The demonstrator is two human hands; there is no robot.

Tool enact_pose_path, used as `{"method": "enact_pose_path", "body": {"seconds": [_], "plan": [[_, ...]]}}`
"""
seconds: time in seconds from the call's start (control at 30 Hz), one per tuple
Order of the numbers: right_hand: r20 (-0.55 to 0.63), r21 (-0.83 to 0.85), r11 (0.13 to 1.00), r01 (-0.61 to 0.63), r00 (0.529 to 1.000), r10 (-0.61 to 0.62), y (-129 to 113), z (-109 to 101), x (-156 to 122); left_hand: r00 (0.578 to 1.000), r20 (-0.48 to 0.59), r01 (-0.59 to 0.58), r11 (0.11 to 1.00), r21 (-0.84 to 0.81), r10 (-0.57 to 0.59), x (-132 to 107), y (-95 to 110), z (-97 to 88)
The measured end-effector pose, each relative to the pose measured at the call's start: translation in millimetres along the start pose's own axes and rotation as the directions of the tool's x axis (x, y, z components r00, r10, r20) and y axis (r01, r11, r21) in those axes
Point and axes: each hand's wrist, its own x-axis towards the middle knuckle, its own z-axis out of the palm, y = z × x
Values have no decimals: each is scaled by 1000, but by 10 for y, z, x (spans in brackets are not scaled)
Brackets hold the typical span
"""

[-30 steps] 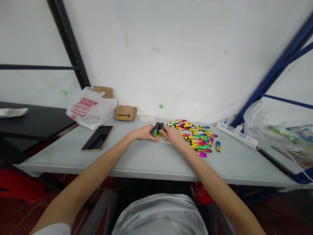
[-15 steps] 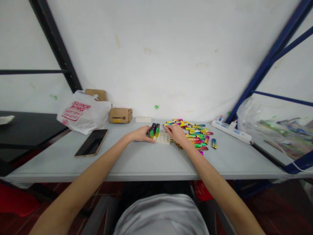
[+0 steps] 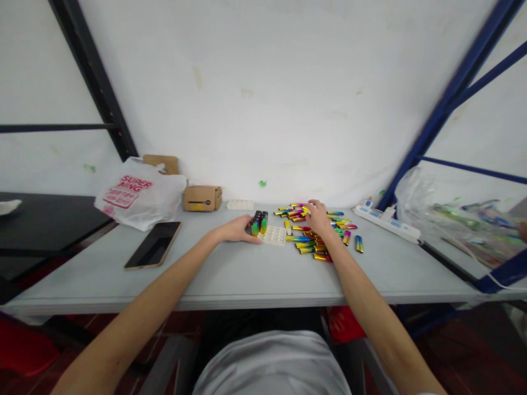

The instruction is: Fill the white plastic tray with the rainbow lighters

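Observation:
My left hand [image 3: 239, 229] curves around the left end of a white celled tray [image 3: 274, 236], thumb along the near side and fingers at the back. Several shiny lighters [image 3: 259, 222] with dark tops stand upright in the tray's left cells, beside that hand. The cells on the right show no lighters. My right hand [image 3: 318, 218] is over a loose pile of metallic rainbow-coloured lighters [image 3: 319, 247], its fingers bent and apart at the far side. Its fingertips are partly hidden, and I make out no lighter held in them.
A phone [image 3: 153, 245] lies at the left, near a white plastic bag [image 3: 142, 195] and a cardboard box [image 3: 202, 198]. Another white tray [image 3: 240, 204] rests by the wall. A power strip [image 3: 387, 223] and a clear bag of items [image 3: 461, 214] are at the right.
My right hand has moved from the tray's right edge to the right, over the pile. My left hand stays at the tray. The view has shifted slightly.

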Motion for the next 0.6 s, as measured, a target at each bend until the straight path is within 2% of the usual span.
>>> {"method": "enact_pose_path", "body": {"seconds": [0.1, 0.2, 0.3, 0.4, 0.6], "plan": [[151, 49, 989, 141, 978, -147, -35, 43, -1, 1000, -4, 17, 1000, 14, -17, -5, 8, -4], [237, 70, 988, 139, 960, -152, -97, 41, 7, 1000, 3, 21, 1000, 23, -21, -7, 16, -8], [224, 47, 997, 64, 972, -73, -138, 7, 22, 1000, 2, 10, 1000, 9, -10, -7, 14, -6], [220, 56, 998, 34, 974, -46, -142, -28, 27, 1000, -4, 5, 1000, -13, -5, -5, 5, -3], [130, 39, 996, -78, 989, 72, -131, -59, -13, 1000, 4, 4, 1000, 7, -4, -3, 9, -10]]}}
